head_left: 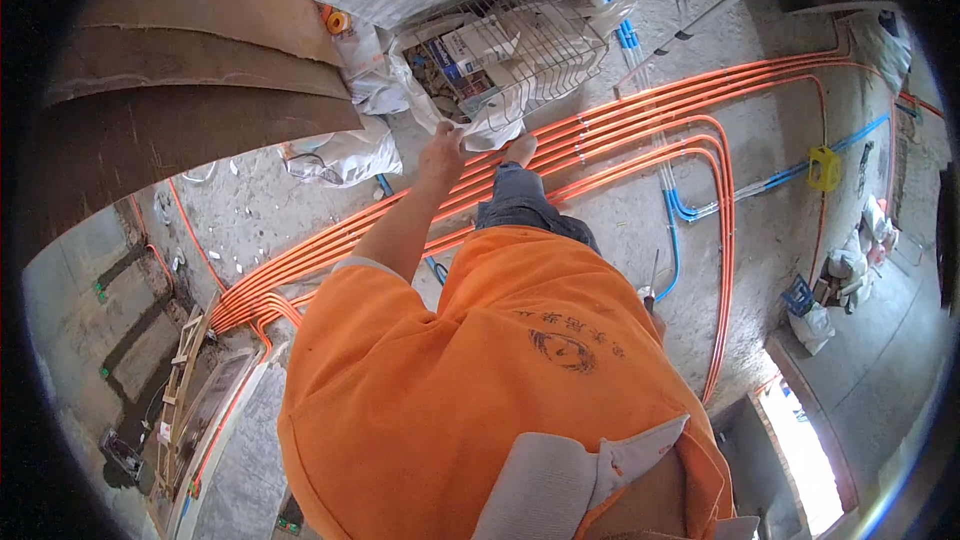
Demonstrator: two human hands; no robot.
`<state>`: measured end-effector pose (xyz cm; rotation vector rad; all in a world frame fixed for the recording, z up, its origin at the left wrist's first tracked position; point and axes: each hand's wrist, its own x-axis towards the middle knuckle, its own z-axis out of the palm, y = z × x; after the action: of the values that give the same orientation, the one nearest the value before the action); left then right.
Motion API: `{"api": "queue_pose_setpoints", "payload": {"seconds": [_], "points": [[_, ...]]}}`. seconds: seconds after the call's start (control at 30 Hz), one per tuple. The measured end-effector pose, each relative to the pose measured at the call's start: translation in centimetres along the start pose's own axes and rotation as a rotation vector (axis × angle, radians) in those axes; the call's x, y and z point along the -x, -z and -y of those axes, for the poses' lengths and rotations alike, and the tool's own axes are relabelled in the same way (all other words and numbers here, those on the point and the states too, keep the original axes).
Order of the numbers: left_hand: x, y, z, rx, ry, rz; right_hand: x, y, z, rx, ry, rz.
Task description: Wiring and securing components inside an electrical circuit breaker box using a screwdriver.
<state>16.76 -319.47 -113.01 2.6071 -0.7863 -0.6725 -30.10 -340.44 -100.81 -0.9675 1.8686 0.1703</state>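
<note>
My left hand (442, 154) reaches forward, its fingers closed on the edge of a white plastic bag (490, 132). This bag hangs around the near side of a wire basket (570, 65), which holds boxes and loose bits. Low on my right side, my right hand (656, 323) is mostly hidden by my orange shirt. A screwdriver (655, 270) with a thin metal shaft points up out of it, the handle only partly showing.
Orange conduits (600, 135) run across the concrete floor beneath me, with blue pipes (675, 230) crossing them. Curved brown boards (200, 90) stand at the left, beside another white bag (350, 155). A yellow object (824, 169) lies at the right. Metal legs (725, 0) stand at the far right.
</note>
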Motion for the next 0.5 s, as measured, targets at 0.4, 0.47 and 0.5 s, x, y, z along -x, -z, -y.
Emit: {"api": "queue_pose_setpoints", "payload": {"seconds": [0.4, 0.47, 0.5], "points": [[1.4, -5.2, -1.5, 0.124, 0.126, 0.044, -6.1, 2.5, 0.2, 0.055, 0.049, 0.157], [-1.2, -3.6, -2.3, 0.172, 0.285, -0.232, -8.5, 3.5, -1.2, 0.26, 0.102, 0.109], [-2.5, -2.5, -1.6, 0.115, 0.257, -0.385, -8.5, 3.7, -0.3, 0.316, 0.053, 0.131]]}}
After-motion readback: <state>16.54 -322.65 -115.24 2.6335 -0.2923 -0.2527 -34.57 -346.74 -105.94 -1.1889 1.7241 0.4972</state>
